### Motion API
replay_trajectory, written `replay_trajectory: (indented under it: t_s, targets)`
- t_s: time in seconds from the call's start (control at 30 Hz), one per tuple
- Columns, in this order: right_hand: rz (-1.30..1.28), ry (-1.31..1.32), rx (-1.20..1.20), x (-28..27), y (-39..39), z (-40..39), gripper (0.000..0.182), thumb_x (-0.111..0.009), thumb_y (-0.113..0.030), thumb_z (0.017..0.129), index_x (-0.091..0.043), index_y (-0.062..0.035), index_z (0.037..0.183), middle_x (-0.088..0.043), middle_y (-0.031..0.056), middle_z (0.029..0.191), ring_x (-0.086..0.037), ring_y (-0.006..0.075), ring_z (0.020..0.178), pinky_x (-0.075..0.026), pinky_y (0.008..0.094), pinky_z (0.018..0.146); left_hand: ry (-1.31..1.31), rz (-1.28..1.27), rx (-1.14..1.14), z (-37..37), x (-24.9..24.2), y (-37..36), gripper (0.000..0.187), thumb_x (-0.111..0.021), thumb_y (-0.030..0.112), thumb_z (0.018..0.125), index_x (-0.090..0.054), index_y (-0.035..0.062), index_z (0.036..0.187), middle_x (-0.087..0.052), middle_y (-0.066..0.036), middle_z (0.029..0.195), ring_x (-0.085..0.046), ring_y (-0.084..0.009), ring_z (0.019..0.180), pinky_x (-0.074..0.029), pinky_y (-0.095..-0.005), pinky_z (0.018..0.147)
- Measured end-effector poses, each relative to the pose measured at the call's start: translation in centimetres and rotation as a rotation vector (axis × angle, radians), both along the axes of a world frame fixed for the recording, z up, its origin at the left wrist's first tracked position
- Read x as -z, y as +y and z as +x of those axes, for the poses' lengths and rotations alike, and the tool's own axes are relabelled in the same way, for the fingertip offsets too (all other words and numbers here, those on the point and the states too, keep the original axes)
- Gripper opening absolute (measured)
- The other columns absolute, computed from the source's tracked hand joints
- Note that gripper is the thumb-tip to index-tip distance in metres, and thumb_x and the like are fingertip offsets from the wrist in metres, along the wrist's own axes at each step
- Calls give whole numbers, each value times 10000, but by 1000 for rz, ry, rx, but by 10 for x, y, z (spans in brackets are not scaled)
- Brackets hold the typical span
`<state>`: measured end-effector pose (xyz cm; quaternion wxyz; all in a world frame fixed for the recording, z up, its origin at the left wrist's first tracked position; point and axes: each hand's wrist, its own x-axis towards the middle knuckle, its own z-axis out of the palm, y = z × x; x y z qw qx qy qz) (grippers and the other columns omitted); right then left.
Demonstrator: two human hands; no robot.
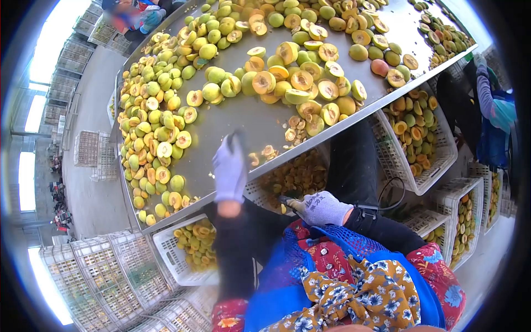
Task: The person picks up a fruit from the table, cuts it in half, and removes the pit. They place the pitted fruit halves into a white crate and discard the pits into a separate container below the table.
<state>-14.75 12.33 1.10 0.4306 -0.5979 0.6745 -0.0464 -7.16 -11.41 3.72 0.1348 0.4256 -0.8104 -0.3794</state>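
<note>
My left hand (230, 170), in a pale lilac glove with dark fingertips, reaches over the near edge of a metal table (221, 124). Motion smears its fingers. My right hand (323, 208), in a matching glove with dark writing on its back, is in front of my body, below the table edge. Its fingers are closed around a small dark tool (285, 200), mostly hidden by the glove. Beyond my left hand lies a pile of halved yellow-green stone fruit (301, 80). Loose pits and scraps (269, 151) lie to its right.
More fruit (157, 130) covers the table's left side. Below the edge are a crate of cut fruit (296, 177), a white crate (172, 257) and another crate (381, 130). Stacked crates (105, 271) stand at lower left. Other people work at upper left and far right (500, 110).
</note>
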Motion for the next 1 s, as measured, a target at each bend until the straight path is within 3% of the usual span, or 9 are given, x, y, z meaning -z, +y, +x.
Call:
replay_trajectory:
  t_s: [0.17,0.4,0.43,0.5,0.6,0.67,0.77,0.87,1.0]
  targets:
    - [-315,-22,325,18,30,-1,316,-554,-230,950,-480,36,1104,-651,193,784,-667,371,725,-520,458,595,237,456,173,-160,52,8,419,-595,406,937,-584,3,1048,-650,-74,755,-585,-132,508,-443,-240,456]
    - [-494,-241,699,-24,35,-30,278,-577,-201,958,-481,-10,1136,-659,205,848,-662,397,810,-526,458,677,453,1168,159,-68,7,43,442,-601,205,879,-521,100,1301,-631,-99,1049,-632,-146,715,-487,-217,490]
    - [-527,-233,693,-30,30,-32,259,-570,-202,961,-486,-7,1110,-662,208,850,-664,396,790,-528,464,669,408,1249,125,-50,12,41,405,-554,231,932,-511,79,1305,-622,-95,1097,-658,-174,832,-553,-256,633]
    - [-594,-122,636,-39,22,-32,255,-554,-239,970,-488,-13,1066,-659,192,815,-667,378,742,-520,468,635,429,1043,122,-21,14,63,390,-502,255,980,-499,62,1318,-607,-96,1147,-647,-188,950,-555,-295,769]
    - [-595,43,549,-43,14,-29,275,-535,-278,975,-484,-10,1004,-651,184,756,-656,363,641,-503,466,556,488,1126,-67,-11,-5,95,551,-483,587,961,-573,107,1216,-657,-60,956,-622,-132,722,-468,-224,534]
    - [-541,91,501,-42,13,-24,282,-529,-286,977,-478,-9,988,-647,182,735,-648,362,603,-495,467,524,560,1092,-70,-1,-11,111,565,-487,593,957,-570,105,1231,-653,-64,996,-637,-140,788,-498,-240,583]
    - [-543,98,483,-37,15,-13,296,-524,-288,977,-473,4,971,-637,184,697,-645,354,581,-488,464,496,425,181,367,21,5,108,538,-476,504,998,-539,37,1257,-645,-93,1046,-646,-196,893,-531,-339,765]
    - [-466,40,462,-36,14,-6,303,-520,-284,978,-469,14,973,-637,199,699,-645,369,594,-493,468,512,417,-77,370,27,17,114,412,-427,352,1045,-568,-7,1191,-649,-97,1003,-636,-190,889,-516,-358,818]
    - [-413,-139,539,-37,17,2,323,-512,-292,985,-478,29,970,-631,239,712,-648,411,654,-501,478,564,404,319,77,29,15,129,372,-376,265,1061,-624,-11,1081,-656,-107,960,-624,-179,881,-508,-321,814]
